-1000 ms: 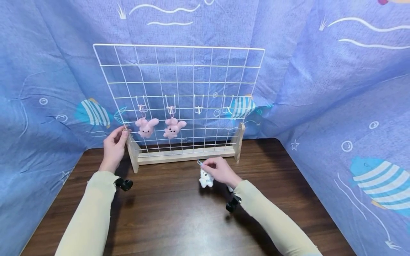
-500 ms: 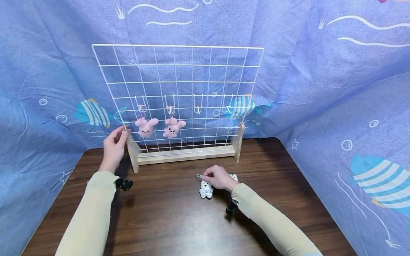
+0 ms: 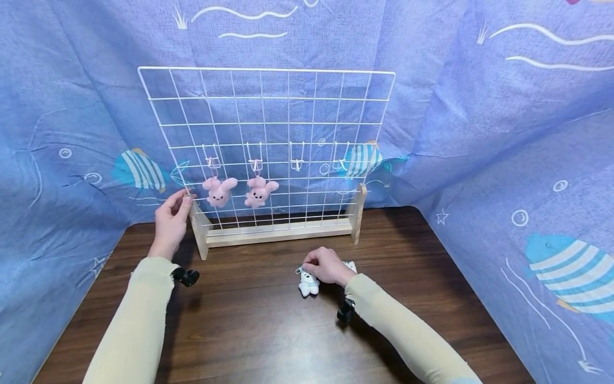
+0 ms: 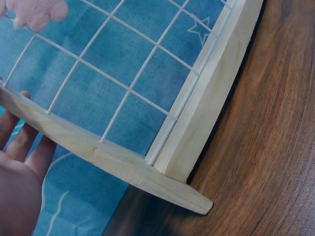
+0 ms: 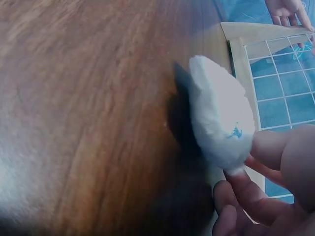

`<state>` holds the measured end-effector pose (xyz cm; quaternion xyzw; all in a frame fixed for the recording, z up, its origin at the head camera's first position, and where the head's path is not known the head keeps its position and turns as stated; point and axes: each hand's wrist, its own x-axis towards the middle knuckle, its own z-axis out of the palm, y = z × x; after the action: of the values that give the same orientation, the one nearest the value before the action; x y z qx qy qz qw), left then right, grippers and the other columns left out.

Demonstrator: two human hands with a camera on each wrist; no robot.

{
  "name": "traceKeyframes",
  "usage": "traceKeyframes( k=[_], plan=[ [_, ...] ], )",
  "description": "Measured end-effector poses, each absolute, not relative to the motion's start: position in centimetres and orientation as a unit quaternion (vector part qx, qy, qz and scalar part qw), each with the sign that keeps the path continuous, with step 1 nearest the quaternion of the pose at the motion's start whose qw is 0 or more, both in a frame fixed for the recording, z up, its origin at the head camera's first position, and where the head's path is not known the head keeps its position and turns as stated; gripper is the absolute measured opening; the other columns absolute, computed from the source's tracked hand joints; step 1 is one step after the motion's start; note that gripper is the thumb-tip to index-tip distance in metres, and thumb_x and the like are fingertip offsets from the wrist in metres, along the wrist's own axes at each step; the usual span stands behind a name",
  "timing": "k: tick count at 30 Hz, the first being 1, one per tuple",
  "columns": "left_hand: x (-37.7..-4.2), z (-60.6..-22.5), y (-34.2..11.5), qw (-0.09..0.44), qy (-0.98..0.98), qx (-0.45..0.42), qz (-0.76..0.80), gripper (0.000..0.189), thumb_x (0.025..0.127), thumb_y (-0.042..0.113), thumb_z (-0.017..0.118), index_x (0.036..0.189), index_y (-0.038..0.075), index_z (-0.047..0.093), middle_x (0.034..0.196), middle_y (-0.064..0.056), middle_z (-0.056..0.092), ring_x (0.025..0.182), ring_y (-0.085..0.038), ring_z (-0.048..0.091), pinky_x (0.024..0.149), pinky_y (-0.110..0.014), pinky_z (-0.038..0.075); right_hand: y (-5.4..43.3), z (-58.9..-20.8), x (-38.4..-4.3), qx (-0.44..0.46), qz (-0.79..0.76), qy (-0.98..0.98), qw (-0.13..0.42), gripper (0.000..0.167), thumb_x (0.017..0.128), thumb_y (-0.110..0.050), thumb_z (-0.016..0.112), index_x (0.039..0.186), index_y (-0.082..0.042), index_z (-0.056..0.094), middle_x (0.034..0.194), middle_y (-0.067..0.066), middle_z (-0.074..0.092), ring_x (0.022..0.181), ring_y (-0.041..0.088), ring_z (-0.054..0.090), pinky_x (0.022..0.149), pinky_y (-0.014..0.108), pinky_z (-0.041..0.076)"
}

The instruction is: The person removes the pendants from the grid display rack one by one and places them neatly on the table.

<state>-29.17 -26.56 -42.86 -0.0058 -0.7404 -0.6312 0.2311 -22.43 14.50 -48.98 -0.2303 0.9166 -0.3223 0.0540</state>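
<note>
My left hand (image 3: pixel 171 218) holds the left wooden upright (image 4: pixel 93 150) of a white wire grid rack (image 3: pixel 288 124), fingers behind it in the left wrist view. My right hand (image 3: pixel 328 265) pinches a white plush keychain (image 3: pixel 308 287) by its top, low over the table in front of the rack. A pale blue clip (image 3: pixel 299 270) sticks out left of the fingertips. In the right wrist view the white plush (image 5: pixel 221 113) shows a small blue mark. Behind the right hand, a second white plush (image 3: pixel 352 265) is mostly hidden.
Two pink bunny plush keychains, a left one (image 3: pixel 219 192) and a right one (image 3: pixel 258 192), hang from hooks on the grid. Two more hooks to the right, one white hook (image 3: pixel 297 165) and another hook (image 3: pixel 340 165), carry nothing. Blue patterned cloth (image 3: pixel 479 122) encloses the brown table (image 3: pixel 249 320).
My right hand has moved down and towards me with the white plush, uncovering part of the second one. The clip has tipped downward. My left hand stays on the upright.
</note>
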Motion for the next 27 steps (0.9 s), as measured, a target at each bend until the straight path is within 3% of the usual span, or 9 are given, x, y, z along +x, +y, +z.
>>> traceKeyframes(
  k=[3,11,16,22,27],
  plan=[
    [-29.1,-42.8,-26.5,0.231,-0.739,-0.001,-0.633,0.039,0.108,0.017,0.061,0.142,-0.003,0.062,0.119,0.004,0.076,0.105,0.001,0.065,0.085,-0.011,0.048,14.6,-48.7,-22.6,-0.218,-0.326,0.918,0.057,0.01,0.099,-0.018,0.073,0.091,-0.017,0.08,0.084,-0.01,0.074,0.08,0.008,0.063,0.081,0.032,0.052],
    [-29.1,-42.7,-26.3,0.233,-0.733,-0.008,-0.639,0.039,0.108,0.013,0.06,0.141,-0.007,0.061,0.126,-0.007,0.075,0.106,-0.001,0.065,0.086,-0.011,0.049,15.2,-46.6,-23.6,-0.151,-0.394,0.906,0.03,0.015,0.103,-0.023,0.068,0.106,-0.012,0.078,0.103,0.0,0.077,0.1,0.019,0.068,0.094,0.042,0.053],
    [-29.2,-42.8,-26.5,0.235,-0.73,-0.01,-0.642,0.039,0.107,0.017,0.062,0.141,-0.003,0.063,0.12,0.001,0.076,0.107,-0.002,0.066,0.086,-0.012,0.049,15.1,-44.6,-24.2,-0.142,-0.466,0.873,-0.007,0.022,0.104,-0.023,0.068,0.117,-0.007,0.075,0.111,0.005,0.076,0.099,0.018,0.068,0.092,0.039,0.054],
    [-29.1,-43.0,-26.6,0.234,-0.733,-0.01,-0.639,0.039,0.107,0.016,0.063,0.14,-0.004,0.063,0.128,-0.014,0.074,0.106,-0.002,0.066,0.084,-0.012,0.05,14.2,-42.4,-24.9,-0.158,-0.526,0.834,-0.055,0.026,0.103,-0.02,0.068,0.123,-0.004,0.072,0.113,0.009,0.076,0.1,0.021,0.07,0.092,0.038,0.055],
    [-29.1,-42.8,-26.6,0.229,-0.738,-0.008,-0.634,0.038,0.108,0.014,0.06,0.141,-0.005,0.062,0.128,-0.011,0.075,0.106,-0.001,0.066,0.086,-0.01,0.049,12.8,-40.7,-25.2,-0.168,-0.552,0.813,-0.074,0.029,0.103,-0.021,0.069,0.128,-0.007,0.069,0.12,0.01,0.075,0.107,0.023,0.071,0.094,0.042,0.056]
  ],
)
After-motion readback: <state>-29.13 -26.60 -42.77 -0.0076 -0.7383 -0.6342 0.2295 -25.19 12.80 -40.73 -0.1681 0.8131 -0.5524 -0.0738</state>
